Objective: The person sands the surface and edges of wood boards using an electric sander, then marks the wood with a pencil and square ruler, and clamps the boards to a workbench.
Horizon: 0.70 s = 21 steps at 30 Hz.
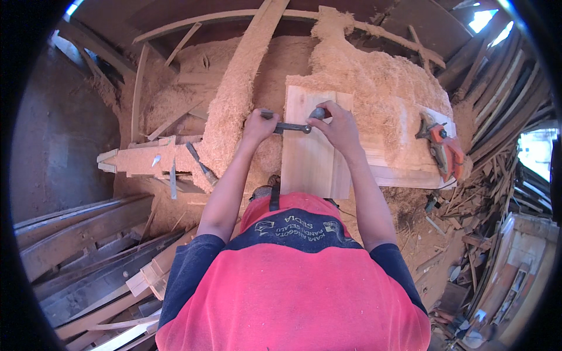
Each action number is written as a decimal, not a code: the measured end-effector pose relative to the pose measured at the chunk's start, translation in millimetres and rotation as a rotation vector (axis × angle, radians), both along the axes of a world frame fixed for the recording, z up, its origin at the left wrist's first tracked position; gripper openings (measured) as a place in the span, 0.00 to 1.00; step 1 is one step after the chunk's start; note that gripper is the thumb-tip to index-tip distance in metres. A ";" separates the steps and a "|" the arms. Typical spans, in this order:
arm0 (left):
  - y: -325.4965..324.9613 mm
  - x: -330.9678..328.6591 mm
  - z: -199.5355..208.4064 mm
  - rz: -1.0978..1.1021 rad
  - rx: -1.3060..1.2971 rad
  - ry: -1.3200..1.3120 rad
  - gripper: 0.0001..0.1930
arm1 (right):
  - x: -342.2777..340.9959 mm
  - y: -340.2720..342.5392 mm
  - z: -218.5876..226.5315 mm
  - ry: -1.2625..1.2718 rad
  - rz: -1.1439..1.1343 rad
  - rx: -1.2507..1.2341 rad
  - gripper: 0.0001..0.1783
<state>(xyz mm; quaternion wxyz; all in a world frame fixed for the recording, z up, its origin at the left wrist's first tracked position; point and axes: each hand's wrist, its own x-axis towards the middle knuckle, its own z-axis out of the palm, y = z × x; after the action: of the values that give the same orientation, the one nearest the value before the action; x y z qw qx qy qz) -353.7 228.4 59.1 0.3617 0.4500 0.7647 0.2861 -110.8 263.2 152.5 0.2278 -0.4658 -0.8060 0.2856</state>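
Observation:
My left hand (260, 124) is closed round one end of a dark bar-shaped tool (290, 127), which lies crosswise above a pale wooden board (307, 158) and ends in a rounded tip. My right hand (339, 126) pinches a dark, rounded, knob-like piece (318, 113) just above that tip. I cannot tell whether the piece and the bar are joined. Beneath both, the board runs lengthwise from the sawdust heap toward my body. A narrower strip of wood lies along its right side.
Shavings (380, 82) cover the bench. An orange power tool (444, 149) rests at the right. A chisel-like tool (201, 162) lies left of my left forearm. Timber planks (88, 234) are stacked at the lower left, and scrap sticks (489, 169) pile up on the right.

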 end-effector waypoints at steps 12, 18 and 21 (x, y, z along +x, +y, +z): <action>6.6 -10.0 -29.5 -0.026 0.032 -0.036 0.21 | -7.9 -3.5 -11.1 0.081 -0.051 -0.077 0.24; 8.6 -17.8 -38.4 -0.004 -0.019 -0.011 0.21 | -15.5 -9.6 -12.2 0.322 0.009 -0.076 0.25; 10.2 -15.7 -40.8 -0.012 -0.008 0.003 0.22 | -4.5 -2.2 -18.4 0.317 0.054 -0.202 0.27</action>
<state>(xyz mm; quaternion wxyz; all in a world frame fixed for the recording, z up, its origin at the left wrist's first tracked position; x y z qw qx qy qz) -369.3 238.6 18.3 0.3639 0.4537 0.7637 0.2801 -115.3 261.1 134.1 0.2963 -0.4136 -0.7394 0.4410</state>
